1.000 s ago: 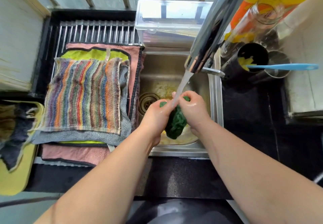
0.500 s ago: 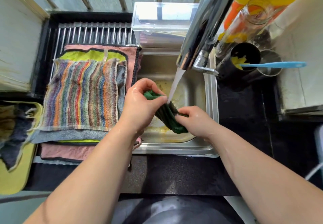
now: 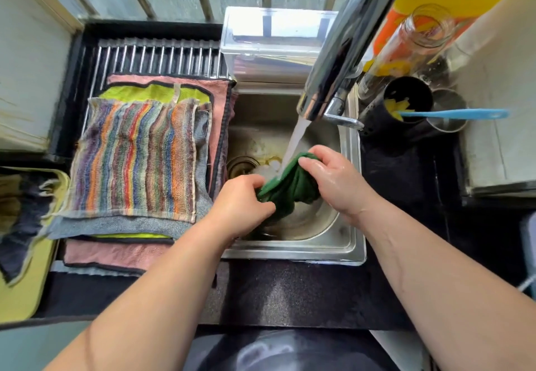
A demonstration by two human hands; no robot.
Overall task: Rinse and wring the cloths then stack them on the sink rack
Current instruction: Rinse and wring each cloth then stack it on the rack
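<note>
Clear plastic box (image 3: 272, 40); blue-handled utensil (image 3: 452, 114) in black cup (image 3: 374, 120); glass jar (image 3: 406, 43)

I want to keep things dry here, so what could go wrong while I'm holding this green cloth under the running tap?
The water stream lands on the green cloth held between the left hand and right hand; it could spatter past the sink rim onto the black counter. The striped cloth topping the stack lies just beside the sink, so splashes or wringing may re-wet it.

Glossy steel sink (image 3: 352, 243) and tap (image 3: 342, 46) — nubby terry green cloth (image 3: 290, 188)
</note>
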